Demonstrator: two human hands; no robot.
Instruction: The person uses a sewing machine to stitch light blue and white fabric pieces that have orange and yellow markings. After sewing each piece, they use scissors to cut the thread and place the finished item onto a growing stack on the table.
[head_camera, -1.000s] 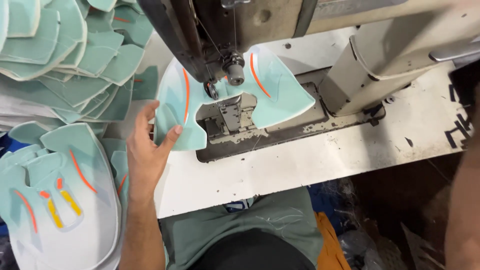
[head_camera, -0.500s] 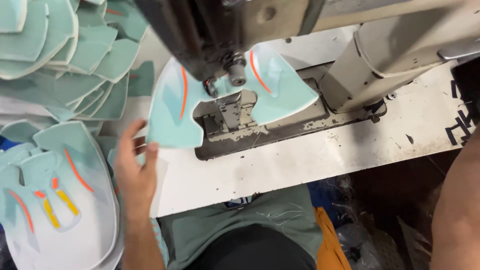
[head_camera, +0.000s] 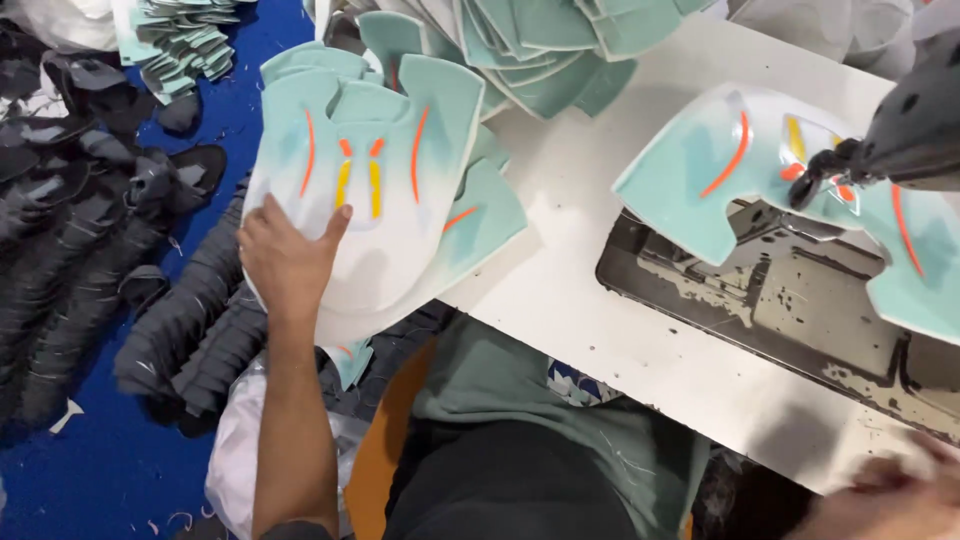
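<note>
Once beside machine, left hand (head_camera: 285, 262) on stacked shoe upper (head_camera: 372, 190)

- Dark grey cut pieces (head_camera: 190, 330) lie heaped over a blue floor (head_camera: 60, 490) at left.
- Loose mint-green pieces (head_camera: 540, 50) pile at the far edge of a white table (head_camera: 570, 290).
- A worn metal bed plate (head_camera: 780, 310) sits set into the tabletop.
- A small mint stack (head_camera: 180, 40) rests on the floor, top left.

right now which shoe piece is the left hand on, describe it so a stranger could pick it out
Start at the white table and go to its left edge, where a stack of mint and white shoe uppers overhangs. The left hand rests on the top piece. Unlike the plain mint cutouts behind it, it bears orange curved stripes and two yellow bars.
</note>
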